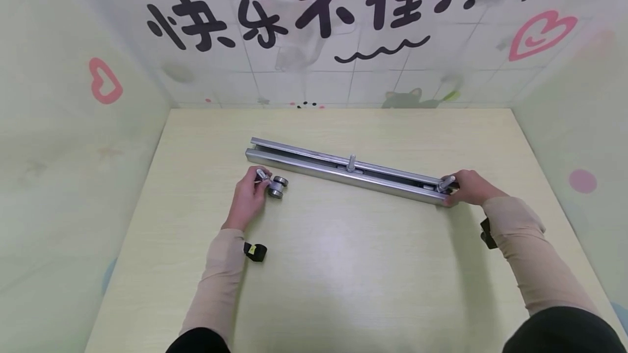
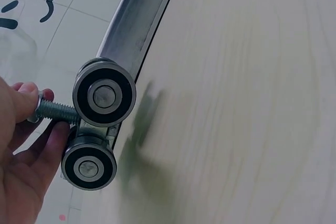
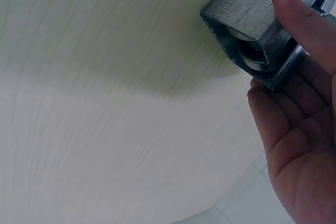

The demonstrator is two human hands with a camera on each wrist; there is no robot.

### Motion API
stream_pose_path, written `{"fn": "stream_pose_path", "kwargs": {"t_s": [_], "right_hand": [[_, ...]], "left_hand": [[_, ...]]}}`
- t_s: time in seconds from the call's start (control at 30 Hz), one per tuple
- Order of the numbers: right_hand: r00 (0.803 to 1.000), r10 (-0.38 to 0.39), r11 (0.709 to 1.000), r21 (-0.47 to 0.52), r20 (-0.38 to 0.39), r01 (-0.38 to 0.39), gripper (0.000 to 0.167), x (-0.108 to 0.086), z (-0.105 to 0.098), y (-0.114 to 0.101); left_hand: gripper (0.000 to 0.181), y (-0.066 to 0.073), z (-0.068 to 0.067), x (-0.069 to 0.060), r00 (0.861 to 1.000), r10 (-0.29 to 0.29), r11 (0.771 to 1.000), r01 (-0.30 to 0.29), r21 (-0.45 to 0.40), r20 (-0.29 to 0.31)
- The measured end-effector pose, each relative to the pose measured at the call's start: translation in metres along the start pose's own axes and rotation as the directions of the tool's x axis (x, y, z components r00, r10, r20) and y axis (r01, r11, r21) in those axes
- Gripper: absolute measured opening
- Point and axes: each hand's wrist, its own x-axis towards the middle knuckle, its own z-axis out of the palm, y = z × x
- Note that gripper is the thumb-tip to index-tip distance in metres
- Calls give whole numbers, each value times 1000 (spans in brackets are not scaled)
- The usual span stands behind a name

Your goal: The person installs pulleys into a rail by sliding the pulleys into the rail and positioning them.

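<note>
A silver metal track rail [image 1: 314, 170] with a slot along its top lies slantwise across the table. My left hand [image 1: 247, 199] pinches a roller trolley [image 1: 276, 187] by its threaded bolt [image 2: 58, 110], just in front of the rail's left end. Its ball-bearing wheels [image 2: 104, 97] face the left wrist camera. My right hand [image 1: 469, 187] grips the rail's right end, thumb and fingers on opposite sides. Inside that end, a wheel [image 3: 257, 59] shows in the right wrist view. Two bolts rise from the slot: one bolt [image 1: 351, 162] near mid-rail, another bolt [image 1: 446, 183] beside the right hand.
The pale wood-grain table [image 1: 343, 266] spreads around the rail. Behind it stands a white printed backdrop [image 1: 304, 83] with black lettering, and pale panels rise at both sides. A black wrist device [image 1: 255, 251] hangs by the left sleeve.
</note>
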Motion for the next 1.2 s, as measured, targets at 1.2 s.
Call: {"fn": "stream_pose_path", "kwargs": {"t_s": [1.2], "right_hand": [[1000,-20,1000,3,-3,20,63,0,-1,2]], "left_hand": [[22,-19,-27,13,994,-71,997,71,-5,-82]]}}
